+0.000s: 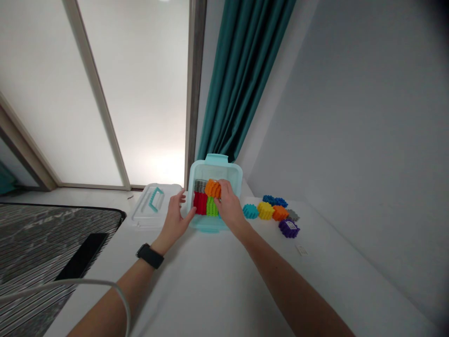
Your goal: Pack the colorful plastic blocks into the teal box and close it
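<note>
A light-blue plastic box [194, 167] stands without its lid on the white table. Inside it lie red [200, 204], green [212, 206] and grey [200, 186] ridged pieces. My right hand [229, 206] reaches into the box and grips an orange ridged piece [213, 188] above the green one. At the box's left side is my left hand [176, 216], its fingers spread and its thumb by the rim; no object is in it. What the pieces are I cannot tell beyond their gear-like ridged edges.
Right of the box lie more ridged pieces: teal [250, 211], yellow [265, 211], orange [280, 213], grey [292, 215], blue [275, 201] and purple [289, 228]. A clear lid [140, 213] with a teal handle lies left. A white cable [87, 282] crosses my left forearm.
</note>
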Demonstrator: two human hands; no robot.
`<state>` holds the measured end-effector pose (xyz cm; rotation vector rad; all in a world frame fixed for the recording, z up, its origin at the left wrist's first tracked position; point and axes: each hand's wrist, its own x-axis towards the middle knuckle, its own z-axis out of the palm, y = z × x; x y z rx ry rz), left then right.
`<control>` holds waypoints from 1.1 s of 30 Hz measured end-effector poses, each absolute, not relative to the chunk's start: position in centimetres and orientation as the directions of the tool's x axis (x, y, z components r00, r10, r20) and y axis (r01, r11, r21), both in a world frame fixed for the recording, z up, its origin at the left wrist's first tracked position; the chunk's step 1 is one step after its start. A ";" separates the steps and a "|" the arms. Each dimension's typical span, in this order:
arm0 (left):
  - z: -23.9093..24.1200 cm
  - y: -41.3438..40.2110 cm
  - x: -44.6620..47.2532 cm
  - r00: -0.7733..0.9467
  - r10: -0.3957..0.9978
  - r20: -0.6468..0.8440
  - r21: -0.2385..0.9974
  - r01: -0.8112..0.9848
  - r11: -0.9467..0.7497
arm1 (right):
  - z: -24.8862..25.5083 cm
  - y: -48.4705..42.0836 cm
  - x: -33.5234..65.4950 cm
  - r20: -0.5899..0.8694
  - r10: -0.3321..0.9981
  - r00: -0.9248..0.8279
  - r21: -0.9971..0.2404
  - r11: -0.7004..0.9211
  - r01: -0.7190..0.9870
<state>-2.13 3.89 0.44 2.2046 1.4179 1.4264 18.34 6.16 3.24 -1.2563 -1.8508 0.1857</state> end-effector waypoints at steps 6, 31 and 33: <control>-0.6 4.2 -2.8 0.100 0.860 0.500 0.700 0.538 -0.470 | 2.2 6.7 17.3 0.585 0.810 0.037 -0.607 0.407 0.682; -0.3 3.5 -2.4 0.072 0.905 0.419 0.784 0.475 -0.401 | -0.8 10.1 15.9 0.420 0.878 0.230 -0.771 0.211 0.601; -0.3 3.5 -2.4 0.066 0.907 0.416 0.786 0.475 -0.395 | -1.0 10.4 15.9 0.418 0.877 0.236 -0.787 0.220 0.576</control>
